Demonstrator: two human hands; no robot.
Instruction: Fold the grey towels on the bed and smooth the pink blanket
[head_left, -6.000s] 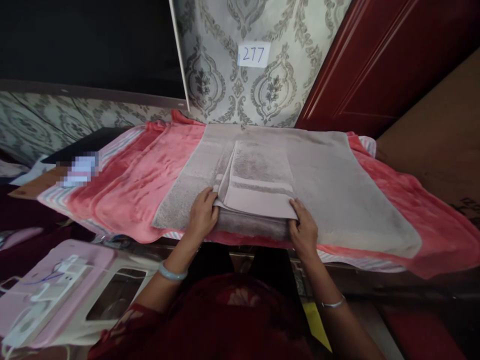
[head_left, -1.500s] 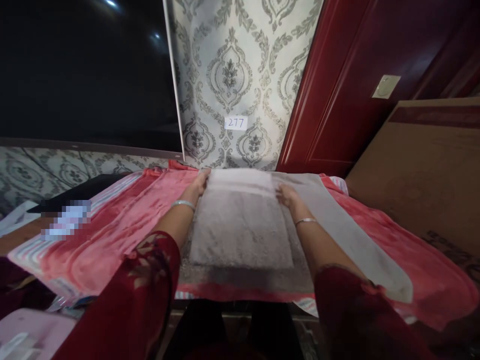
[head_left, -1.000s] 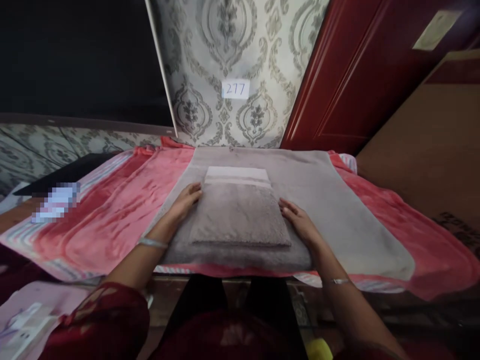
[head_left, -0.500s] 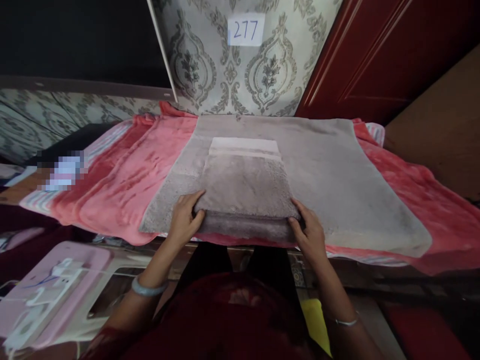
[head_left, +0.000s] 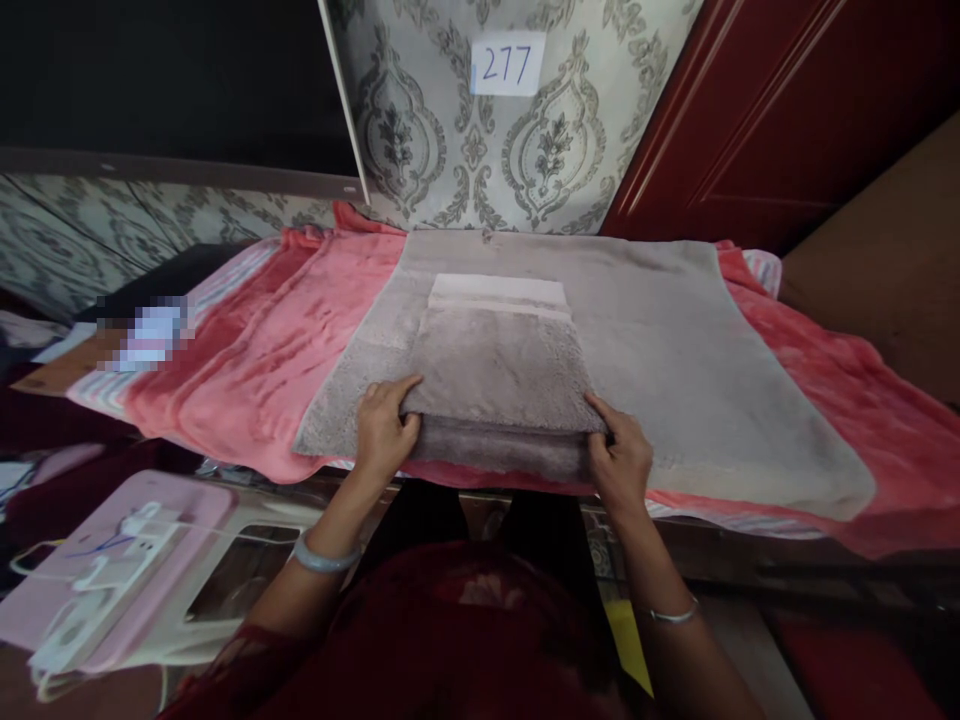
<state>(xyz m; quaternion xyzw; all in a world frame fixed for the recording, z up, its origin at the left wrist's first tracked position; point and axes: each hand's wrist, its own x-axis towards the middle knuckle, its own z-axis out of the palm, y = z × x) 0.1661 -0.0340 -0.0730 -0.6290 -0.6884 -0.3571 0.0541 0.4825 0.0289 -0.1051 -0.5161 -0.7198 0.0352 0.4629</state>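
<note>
A folded grey-brown plush towel with a pale band along its far edge lies in the middle, on a larger light grey cloth. My left hand pinches its near left corner, thumb below and fingers on top. At the near right corner my right hand grips it the same way. The near edge is lifted slightly, and a lower layer of similar grey fabric shows beneath it.
Pink-red blankets lie under the grey cloth. A dark screen stands back left, and a red door panel back right. White power strips rest on a pink lid at lower left. A paper marked 277 hangs on the wall.
The view has shifted slightly, so everything sits a little further right. Both hands keep hold of the towel's near corners, and its near edge looks slightly raised.
</note>
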